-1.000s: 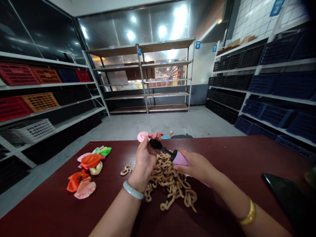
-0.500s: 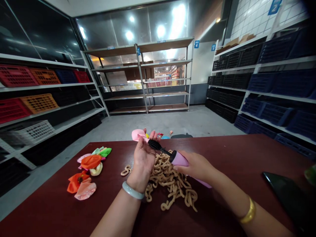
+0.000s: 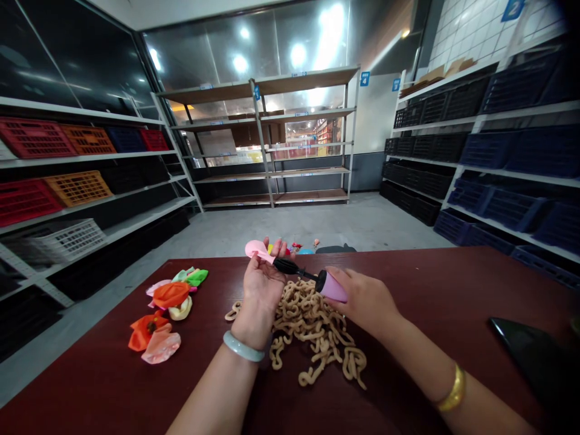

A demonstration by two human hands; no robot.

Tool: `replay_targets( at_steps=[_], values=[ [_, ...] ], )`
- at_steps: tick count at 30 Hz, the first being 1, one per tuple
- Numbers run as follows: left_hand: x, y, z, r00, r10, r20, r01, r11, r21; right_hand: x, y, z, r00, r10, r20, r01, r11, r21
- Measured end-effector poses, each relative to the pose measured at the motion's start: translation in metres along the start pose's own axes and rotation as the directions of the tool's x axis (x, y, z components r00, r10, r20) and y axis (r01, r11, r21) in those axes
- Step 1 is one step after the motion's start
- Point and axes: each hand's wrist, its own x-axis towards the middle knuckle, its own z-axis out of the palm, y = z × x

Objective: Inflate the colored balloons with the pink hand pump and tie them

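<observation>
My left hand (image 3: 261,284) is raised over the dark red table (image 3: 435,284), its fingers closed round a limp pink balloon (image 3: 256,249) and the black nozzle end of a hand pump. My right hand (image 3: 365,299) grips the pump's lilac barrel (image 3: 333,287), and the black nozzle (image 3: 290,267) points left into my left hand. Below both hands lies a heap of tan, curled balloon-like strips (image 3: 317,332). A pale green bangle is on my left wrist and a gold one on my right.
Several slack balloons (image 3: 165,311) in orange, pink, green and cream lie on the table's left. A dark flat phone (image 3: 530,356) lies at the right edge. Small coloured bits (image 3: 303,248) lie beyond the far edge. Shelving with crates lines both sides.
The pump has tilted flatter and shifted a little right and up. My left hand has turned slightly, and the pink balloon now sits lower against the nozzle tip.
</observation>
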Motion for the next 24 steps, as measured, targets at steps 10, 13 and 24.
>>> replay_targets(
  at_steps=[10,13,24],
  values=[
    [-0.004,-0.027,-0.011,0.992,0.065,0.105,-0.080,0.985,0.151,-0.002,0.004,-0.002,0.990,-0.002,-0.139,-0.016,0.992,-0.126],
    [-0.005,-0.024,-0.010,0.987,0.101,0.123,-0.125,0.971,0.202,-0.003,0.003,-0.003,0.991,-0.003,-0.131,-0.012,0.993,-0.117],
    [-0.025,-0.042,0.000,0.978,-0.011,0.209,-0.040,0.970,0.240,-0.001,-0.003,-0.007,0.999,0.029,-0.044,-0.032,0.998,-0.054]
  ],
)
